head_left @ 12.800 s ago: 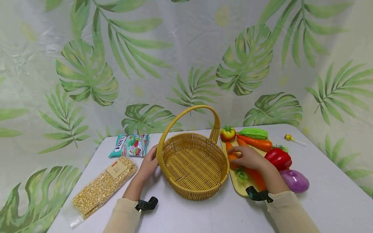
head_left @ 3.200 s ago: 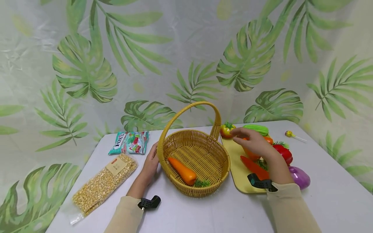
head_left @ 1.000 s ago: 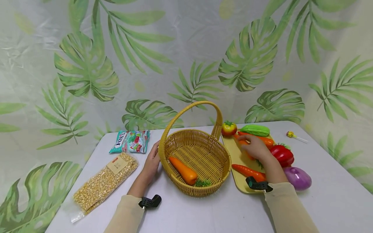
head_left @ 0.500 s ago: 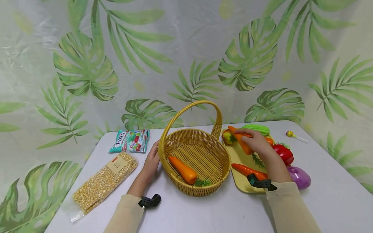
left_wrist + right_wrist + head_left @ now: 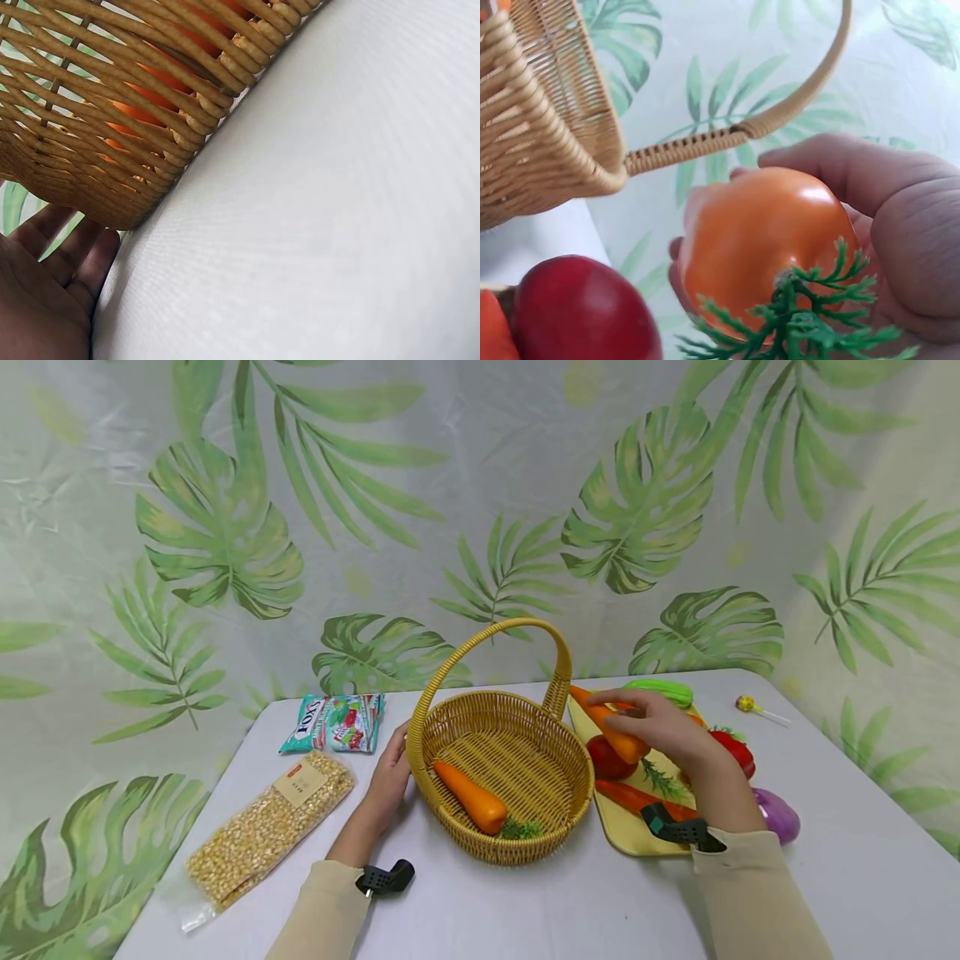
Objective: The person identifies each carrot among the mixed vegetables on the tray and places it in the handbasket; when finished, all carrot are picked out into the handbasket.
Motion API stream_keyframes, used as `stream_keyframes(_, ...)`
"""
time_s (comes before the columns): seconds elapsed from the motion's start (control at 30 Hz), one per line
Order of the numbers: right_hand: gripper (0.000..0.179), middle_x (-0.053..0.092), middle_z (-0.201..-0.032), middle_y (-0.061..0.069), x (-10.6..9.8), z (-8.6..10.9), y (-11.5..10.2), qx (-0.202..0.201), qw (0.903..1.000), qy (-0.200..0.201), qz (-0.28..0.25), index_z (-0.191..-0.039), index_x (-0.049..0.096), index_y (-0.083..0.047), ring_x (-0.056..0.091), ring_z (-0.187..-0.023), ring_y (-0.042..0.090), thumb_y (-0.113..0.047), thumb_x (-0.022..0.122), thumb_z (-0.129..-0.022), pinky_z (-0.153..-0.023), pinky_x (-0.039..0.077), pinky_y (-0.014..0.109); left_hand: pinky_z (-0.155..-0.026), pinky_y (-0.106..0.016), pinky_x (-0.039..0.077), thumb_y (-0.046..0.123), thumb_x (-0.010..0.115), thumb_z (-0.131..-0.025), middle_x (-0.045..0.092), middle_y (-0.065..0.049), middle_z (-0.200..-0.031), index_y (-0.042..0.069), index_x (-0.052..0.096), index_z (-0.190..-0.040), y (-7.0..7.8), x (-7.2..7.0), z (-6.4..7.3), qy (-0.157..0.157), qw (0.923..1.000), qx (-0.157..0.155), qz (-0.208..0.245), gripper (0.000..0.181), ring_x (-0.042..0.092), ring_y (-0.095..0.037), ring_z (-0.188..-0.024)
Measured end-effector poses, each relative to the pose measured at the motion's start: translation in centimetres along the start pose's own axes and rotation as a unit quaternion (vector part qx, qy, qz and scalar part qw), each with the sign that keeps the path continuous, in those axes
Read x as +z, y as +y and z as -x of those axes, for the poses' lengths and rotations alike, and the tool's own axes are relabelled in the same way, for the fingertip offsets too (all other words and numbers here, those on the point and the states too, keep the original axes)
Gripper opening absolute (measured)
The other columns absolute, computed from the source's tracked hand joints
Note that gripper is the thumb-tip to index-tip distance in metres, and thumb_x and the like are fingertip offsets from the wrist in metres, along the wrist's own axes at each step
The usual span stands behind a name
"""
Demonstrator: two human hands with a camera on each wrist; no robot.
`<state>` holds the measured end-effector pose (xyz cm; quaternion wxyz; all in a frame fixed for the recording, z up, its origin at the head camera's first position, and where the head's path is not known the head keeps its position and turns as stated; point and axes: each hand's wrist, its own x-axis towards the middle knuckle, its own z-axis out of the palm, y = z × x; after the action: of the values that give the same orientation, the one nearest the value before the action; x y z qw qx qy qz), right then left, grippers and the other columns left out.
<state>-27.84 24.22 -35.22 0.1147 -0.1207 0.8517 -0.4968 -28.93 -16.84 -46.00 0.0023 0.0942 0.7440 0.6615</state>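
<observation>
In the head view my right hand (image 5: 667, 727) grips an orange toy carrot (image 5: 618, 735) above the yellow tray (image 5: 618, 827). In the right wrist view, fingers and thumb wrap the carrot's thick end (image 5: 765, 232), with its green leaves (image 5: 802, 315) hanging below. A wicker basket (image 5: 498, 856) stands left of the tray, with another carrot (image 5: 472, 797) lying inside. My left hand (image 5: 386, 781) rests against the basket's left side. Its extended fingers touch the lower edge of the woven wall (image 5: 82, 157) in the left wrist view. A red tomato (image 5: 611, 758) sits below the held carrot.
On the tray lies a long red-orange vegetable (image 5: 622, 796), with a green gourd (image 5: 663, 691) behind. A red pepper (image 5: 735, 752), a purple onion (image 5: 780, 814) and a lollipop (image 5: 746, 704) lie rightward. Bags of candy (image 5: 337, 724) and corn kernels (image 5: 262, 827) lie left.
My right hand has picked the second carrot off the tray and lifted it slightly leftward. The tomato has rolled toward the front. Earlier, the first carrot came into the basket. My left hand stays put.
</observation>
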Motion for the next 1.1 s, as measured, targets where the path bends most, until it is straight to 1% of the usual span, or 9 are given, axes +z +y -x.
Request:
stream_keyframes(0.1,0.043,0.060,-0.134,0.017,0.2,0.2,-0.3,0.006,0.9997,-0.023,0.006,-0.139,0.057,-0.026,0.063,-0.093,0.027,-0.038,0.063,-0.098,-0.073,0.054,0.035,-0.123,-0.054,0.021,0.037,0.042,-0.106,0.038,-0.001,-0.159,0.031,0.037,-0.151,-0.1,-0.1,0.0,0.000,1.0000,-0.001,0.001,0.046,0.031,-0.024,-0.150)
stream_keyframes(0.27,0.042,0.056,-0.140,0.014,0.4,0.5,-0.5,0.000,0.9981,-0.057,0.025,-0.138,0.059,-0.024,0.062,-0.107,0.029,-0.039,0.062,-0.098,-0.076,0.053,0.034,-0.123,-0.054,0.022,0.038,0.043,-0.106,0.039,0.000,-0.159,0.033,0.037,-0.151,-0.2,-0.1,-0.1,0.001,1.0000,-0.004,0.000,0.045,0.032,-0.024,-0.149)
stream_keyframes(0.4,0.040,0.053,-0.144,0.011,0.4,0.6,-0.4,0.002,0.9966,-0.065,0.051,-0.136,0.060,-0.025,0.061,-0.115,0.027,-0.038,0.061,-0.099,-0.084,0.052,0.034,-0.123,-0.055,0.022,0.039,0.043,-0.106,0.039,-0.001,-0.159,0.032,0.038,-0.151,-0.2,0.0,-0.1,0.002,1.0000,-0.006,-0.004,0.045,0.031,-0.025,-0.150)
stream_keyframes(0.5,0.039,0.053,-0.144,0.010,0.3,0.6,-0.5,0.001,0.9950,-0.073,0.069,-0.136,0.061,-0.025,0.062,-0.114,0.025,-0.037,0.061,-0.099,-0.087,0.051,0.035,-0.123,-0.056,0.021,0.040,0.042,-0.106,0.038,-0.002,-0.160,0.031,0.037,-0.151,0.0,0.0,0.0,0.002,1.0000,-0.002,-0.008,0.046,0.030,-0.025,-0.150)
stream_keyframes(0.7,0.039,0.052,-0.146,0.012,0.1,0.6,-0.4,-0.021,0.9907,-0.092,0.098,-0.136,0.060,-0.021,0.062,-0.115,0.025,-0.034,0.060,-0.100,-0.088,0.052,0.034,-0.123,-0.054,0.022,0.037,0.042,-0.107,0.040,-0.001,-0.158,0.032,0.038,-0.151,-0.1,0.0,-0.1,-0.003,1.0000,0.009,-0.003,0.044,0.033,-0.025,-0.148)
stream_keyframes(0.87,0.038,0.045,-0.152,0.011,-0.1,0.7,-0.3,-0.025,0.9892,-0.101,0.103,-0.136,0.060,-0.023,0.061,-0.118,0.026,-0.035,0.060,-0.100,-0.088,0.051,0.034,-0.122,-0.056,0.022,0.038,0.043,-0.106,0.039,-0.001,-0.158,0.032,0.038,-0.150,-0.1,-0.1,0.0,-0.004,0.9999,0.009,-0.005,0.044,0.034,-0.026,-0.147)
stream_keyframes(0.97,0.037,0.035,-0.158,0.014,-0.3,0.9,-0.3,-0.030,0.9890,-0.100,0.105,-0.135,0.061,-0.025,0.051,-0.128,0.030,-0.036,0.060,-0.100,-0.088,0.049,0.035,-0.122,-0.055,0.023,0.037,0.043,-0.106,0.040,-0.001,-0.158,0.032,0.038,-0.150,-0.1,-0.1,0.0,-0.006,0.9999,0.010,-0.002,0.044,0.035,-0.026,-0.147)
stream_keyframes(1.03,0.036,0.032,-0.160,0.014,-0.4,1.1,-0.3,-0.034,0.9889,-0.101,0.104,-0.135,0.061,-0.027,0.052,-0.120,0.029,-0.035,0.059,-0.100,-0.082,0.048,0.033,-0.122,-0.054,0.023,0.036,0.042,-0.107,0.040,-0.002,-0.158,0.031,0.037,-0.150,0.0,-0.1,0.0,-0.007,0.9999,0.012,0.001,0.044,0.035,-0.026,-0.147)
stream_keyframes(1.1,0.035,0.032,-0.160,0.014,-0.4,1.2,-0.4,-0.040,0.9886,-0.099,0.106,-0.134,0.062,-0.028,0.048,-0.124,0.031,-0.036,0.060,-0.100,-0.084,0.046,0.033,-0.122,-0.054,0.023,0.035,0.042,-0.107,0.039,-0.002,-0.158,0.031,0.037,-0.151,0.2,0.0,0.1,-0.006,0.9999,0.011,0.001,0.044,0.035,-0.026,-0.147)
